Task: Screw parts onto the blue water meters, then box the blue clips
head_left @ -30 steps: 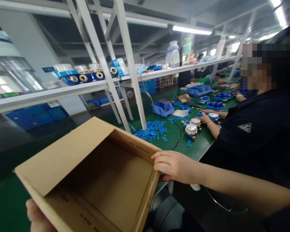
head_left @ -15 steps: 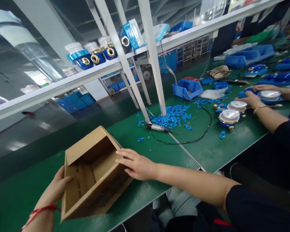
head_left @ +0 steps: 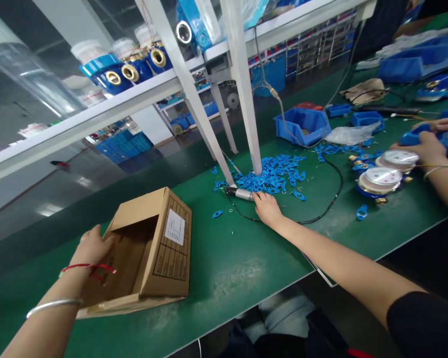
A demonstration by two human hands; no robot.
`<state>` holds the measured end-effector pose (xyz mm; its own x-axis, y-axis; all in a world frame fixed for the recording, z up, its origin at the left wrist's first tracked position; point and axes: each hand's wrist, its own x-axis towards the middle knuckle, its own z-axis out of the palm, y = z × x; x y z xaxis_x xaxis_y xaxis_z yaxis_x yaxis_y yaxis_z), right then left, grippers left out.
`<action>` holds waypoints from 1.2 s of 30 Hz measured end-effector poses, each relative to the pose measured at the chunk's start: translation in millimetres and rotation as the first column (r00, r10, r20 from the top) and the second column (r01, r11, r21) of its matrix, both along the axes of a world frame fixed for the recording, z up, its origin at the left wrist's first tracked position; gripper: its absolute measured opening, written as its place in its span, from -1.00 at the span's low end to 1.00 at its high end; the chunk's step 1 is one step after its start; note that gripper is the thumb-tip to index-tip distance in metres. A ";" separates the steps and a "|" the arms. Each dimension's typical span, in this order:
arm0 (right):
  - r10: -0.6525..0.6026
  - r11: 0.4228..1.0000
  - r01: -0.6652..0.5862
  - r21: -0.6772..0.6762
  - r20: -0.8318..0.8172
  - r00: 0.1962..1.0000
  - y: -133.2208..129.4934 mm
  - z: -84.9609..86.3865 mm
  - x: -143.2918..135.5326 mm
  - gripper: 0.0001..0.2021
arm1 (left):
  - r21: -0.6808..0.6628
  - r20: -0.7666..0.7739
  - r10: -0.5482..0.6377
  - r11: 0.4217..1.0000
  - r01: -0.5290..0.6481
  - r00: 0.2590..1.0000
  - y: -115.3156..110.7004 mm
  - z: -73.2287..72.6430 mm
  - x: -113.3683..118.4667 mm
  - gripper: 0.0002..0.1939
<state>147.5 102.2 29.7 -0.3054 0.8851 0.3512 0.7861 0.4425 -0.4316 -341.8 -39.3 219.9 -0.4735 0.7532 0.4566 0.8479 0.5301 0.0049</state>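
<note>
The right hand (head_left: 268,208) has its fingers against the right end of the silver-and-black driver (head_left: 242,194), which lies on the green bench (head_left: 227,271); whether they close around it cannot be told. A full wrap on the silver body, clear of any thin tip at that end, would give the surest hold. The left hand (head_left: 90,246) is at the open left side of the cardboard box (head_left: 171,263); how firmly it grips is hidden. Light, steady contact there should keep the box from sliding or tipping.

Just beyond the driver, loose blue parts (head_left: 274,175) lie around the foot of the white post (head_left: 245,89), so a low sweep could scatter them. The black cable (head_left: 330,199) loops to the right and needs slack. Farther right, round-faced meters (head_left: 381,179) sit near a co-worker's hand (head_left: 429,149), best given room.
</note>
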 end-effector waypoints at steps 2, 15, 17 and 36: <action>0.001 1.000 -0.001 -0.021 0.010 1.000 7.8 -6.3 4.2 -0.51 | -0.041 -0.022 -0.060 0.997 0.059 0.998 2.6 0.8 9.1 -0.35; -0.020 0.998 0.036 0.056 -0.258 0.966 -38.8 10.9 85.8 -0.55 | 0.076 0.158 -0.768 0.636 0.768 0.620 -46.3 -57.4 261.1 -0.52; -0.151 0.984 0.172 0.051 -0.285 0.947 -44.7 11.6 117.5 -0.54 | 0.036 0.274 -0.754 0.629 0.777 0.597 -26.6 -105.1 257.7 -0.52; -0.483 0.870 0.476 0.129 0.029 0.875 -28.9 -6.8 177.7 -0.57 | 0.293 0.663 -0.552 0.813 0.503 0.506 99.0 -206.0 258.3 -0.77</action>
